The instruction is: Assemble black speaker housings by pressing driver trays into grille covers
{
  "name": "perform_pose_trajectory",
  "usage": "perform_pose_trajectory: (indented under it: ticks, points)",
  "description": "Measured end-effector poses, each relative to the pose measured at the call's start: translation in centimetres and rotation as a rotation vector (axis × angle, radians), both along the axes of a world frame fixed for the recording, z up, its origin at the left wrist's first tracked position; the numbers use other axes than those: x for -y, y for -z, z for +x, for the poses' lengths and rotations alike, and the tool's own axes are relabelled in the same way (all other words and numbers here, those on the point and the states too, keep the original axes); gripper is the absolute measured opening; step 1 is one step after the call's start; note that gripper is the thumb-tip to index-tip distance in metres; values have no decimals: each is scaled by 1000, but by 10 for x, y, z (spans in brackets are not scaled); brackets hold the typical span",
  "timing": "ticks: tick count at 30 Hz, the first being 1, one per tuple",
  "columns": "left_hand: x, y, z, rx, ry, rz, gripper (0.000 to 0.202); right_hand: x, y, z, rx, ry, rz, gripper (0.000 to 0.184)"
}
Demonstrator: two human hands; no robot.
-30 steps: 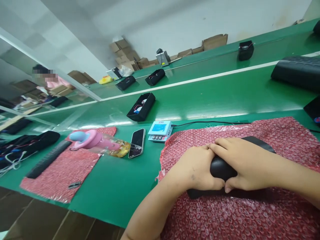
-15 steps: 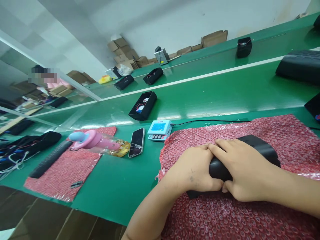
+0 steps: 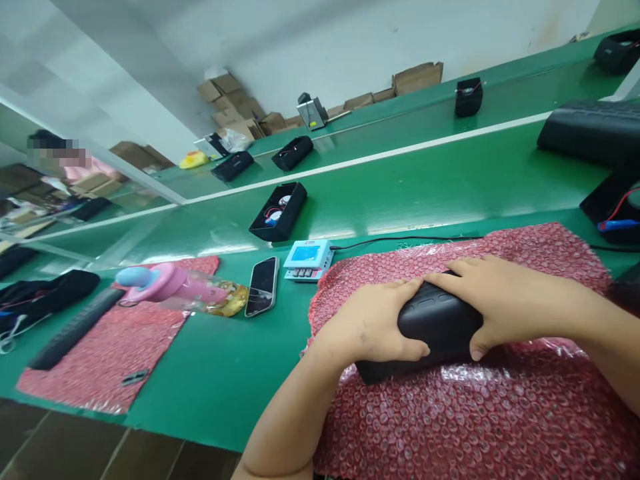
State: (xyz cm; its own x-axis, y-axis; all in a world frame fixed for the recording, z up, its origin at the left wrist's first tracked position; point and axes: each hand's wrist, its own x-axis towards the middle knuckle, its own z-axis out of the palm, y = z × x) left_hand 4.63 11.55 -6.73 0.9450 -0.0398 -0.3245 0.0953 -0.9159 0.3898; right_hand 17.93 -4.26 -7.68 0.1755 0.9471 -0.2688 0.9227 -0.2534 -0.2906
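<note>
A black speaker housing lies on a red bubble-wrap mat on the green bench. My left hand wraps round its left end, thumb along the front face. My right hand grips its right end from above, fingers over the top and thumb at the front. Both hands are closed on the housing, and its right part is hidden under my right hand.
A blue-screened tester, a phone and a pink bottle lie left of the mat. An open black housing sits on the belt. A second red mat carries a black grille strip. More housings stand at right.
My hands have slid apart along the housing, which has turned so that its broad face now shows. The view has shifted slightly to the right.
</note>
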Motion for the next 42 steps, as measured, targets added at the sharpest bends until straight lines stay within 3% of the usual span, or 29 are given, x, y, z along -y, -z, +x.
perform_pose_trajectory:
  ticks: [7, 13, 21, 35, 42]
  points:
    - [1, 0, 0, 16, -1, -16, 69, -1, -4, 0, -6, -7, -25, 82]
    - [-1, 1, 0, 27, 1, -16, 69, -1, -5, 3, -47, -57, -25, 68]
    - [-2, 1, -1, 23, -3, -29, 63, -5, -6, -1, -56, -28, -10, 62]
    - [-5, 2, 3, 28, 13, -9, 72, -5, -6, 11, -81, -113, 18, 73]
    - [-5, 1, 5, 22, 4, -12, 68, -9, -4, 1, 7, 41, -10, 72]
